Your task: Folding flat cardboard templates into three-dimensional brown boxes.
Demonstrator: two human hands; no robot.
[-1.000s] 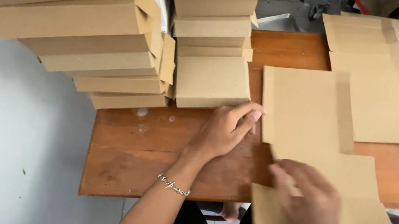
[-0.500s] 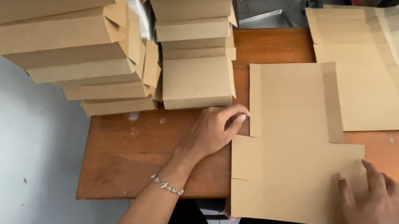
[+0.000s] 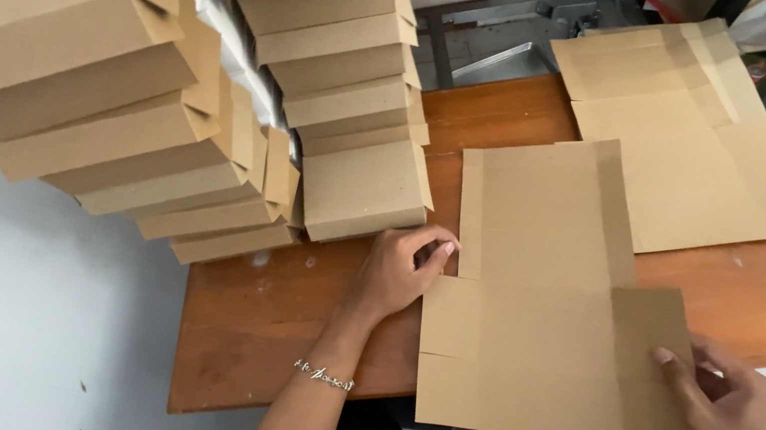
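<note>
Right hand (image 3: 742, 420) lower than before, grip pinching flat creased cardboard sheet (image 3: 551, 311); left hand (image 3: 395, 272) grip on its edge.

tan cardboard sheet (image 3: 541, 309), reddish-brown wooden table (image 3: 287, 312)

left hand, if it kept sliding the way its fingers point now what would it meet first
The left hand points right, its fingertips at the left edge of the flat cardboard blank on the wooden table. It would probably meet that blank first; the folded box lies off to the side.

Two stacks of folded cardboard boxes (image 3: 341, 88) (roughly six each), one flat blank (image 3: 542, 300), one flat pile (image 3: 706, 152).
</note>
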